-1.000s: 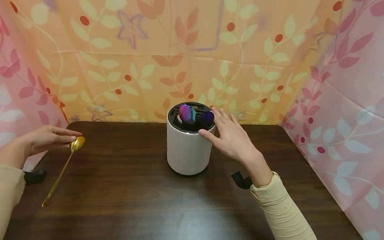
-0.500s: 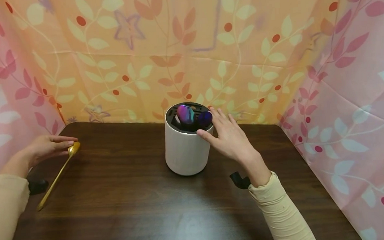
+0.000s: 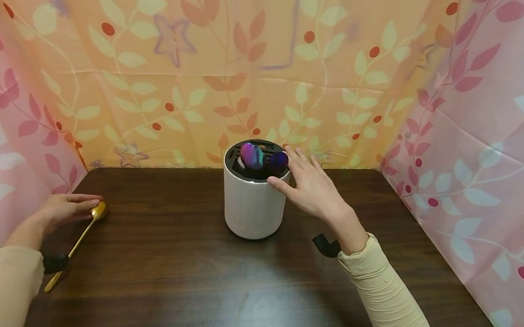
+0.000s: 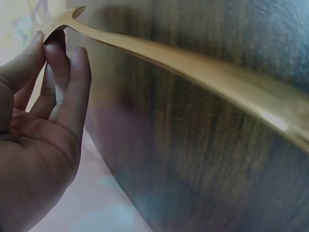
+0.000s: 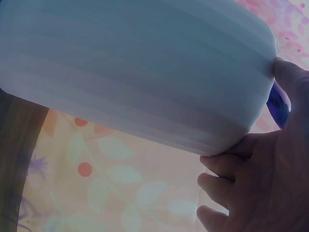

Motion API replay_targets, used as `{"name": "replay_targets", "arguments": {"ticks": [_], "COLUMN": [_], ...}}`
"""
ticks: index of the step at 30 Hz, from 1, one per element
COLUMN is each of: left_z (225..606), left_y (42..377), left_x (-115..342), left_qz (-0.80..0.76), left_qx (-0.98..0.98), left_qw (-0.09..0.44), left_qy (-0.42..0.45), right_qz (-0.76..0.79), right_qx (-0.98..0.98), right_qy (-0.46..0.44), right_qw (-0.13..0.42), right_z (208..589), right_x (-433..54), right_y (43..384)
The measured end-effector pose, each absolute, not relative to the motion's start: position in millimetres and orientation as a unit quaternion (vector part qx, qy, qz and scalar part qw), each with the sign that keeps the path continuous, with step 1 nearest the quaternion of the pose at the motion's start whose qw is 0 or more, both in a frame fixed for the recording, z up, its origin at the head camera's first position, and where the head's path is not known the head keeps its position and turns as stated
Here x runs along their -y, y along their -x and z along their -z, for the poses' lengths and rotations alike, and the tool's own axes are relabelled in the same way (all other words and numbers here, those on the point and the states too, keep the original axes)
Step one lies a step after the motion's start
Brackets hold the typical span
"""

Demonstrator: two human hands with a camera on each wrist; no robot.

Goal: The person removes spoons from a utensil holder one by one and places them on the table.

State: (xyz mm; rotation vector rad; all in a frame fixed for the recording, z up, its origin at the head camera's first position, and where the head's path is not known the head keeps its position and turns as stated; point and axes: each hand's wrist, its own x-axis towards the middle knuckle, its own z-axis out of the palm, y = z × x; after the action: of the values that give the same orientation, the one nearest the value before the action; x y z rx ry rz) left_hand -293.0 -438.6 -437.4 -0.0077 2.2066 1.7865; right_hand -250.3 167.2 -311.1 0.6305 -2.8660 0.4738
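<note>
Listing from my remote seat, beginning with what the left hand (image 3: 66, 209) holds.

Spoon (image 3: 99, 210): one, gold, long handle. Located at the bench's left side; bowl pointing away from the person, handle trailing back under the wrist. Left fingers pinch it at the bowl end. I judge that this hold leaves the handle free to be set down or taken; whether the handle touches the bench I cannot tell.

Holder (image 3: 254, 211): one, white, cylindrical, upright on the bench. Slotted black top (image 3: 232, 160), apparently meant to keep utensils standing apart.

Iridescent head (image 3: 251, 155) and violet head (image 3: 278, 162): two rounded utensil ends, up above the slots; stems out of my sight, presumably inside.

Right hand (image 3: 309, 188): laid against the holder's rim, thumb at the near edge, fingers straight and spread, gripping nothing. I read this as steadying the holder.

Wrist mounts: two, black, one by each cream sleeve (image 3: 386, 285).

Bench (image 3: 183, 266): dark wood grain.

Cloth (image 3: 188, 108): yellow-orange leaf print behind, pink at both sides, seemingly hung as a screen.

Markings: no brand, label or writing that I can read; on the cloth, only purple star and frame outlines.
</note>
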Motion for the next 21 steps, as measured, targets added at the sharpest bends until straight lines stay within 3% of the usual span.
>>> {"name": "replay_targets", "arguments": {"ticks": [21], "left_z": [449], "left_y": [287], "left_x": [440], "left_qz": [-0.616], "left_qx": [-0.778], "left_qw": [0.124], "left_qy": [0.001], "right_qz": [-0.16], "right_qx": [0.961], "right_qy": [-0.211], "right_qw": [0.085], "right_z": [311], "right_x": [-167], "right_y": [251]}}
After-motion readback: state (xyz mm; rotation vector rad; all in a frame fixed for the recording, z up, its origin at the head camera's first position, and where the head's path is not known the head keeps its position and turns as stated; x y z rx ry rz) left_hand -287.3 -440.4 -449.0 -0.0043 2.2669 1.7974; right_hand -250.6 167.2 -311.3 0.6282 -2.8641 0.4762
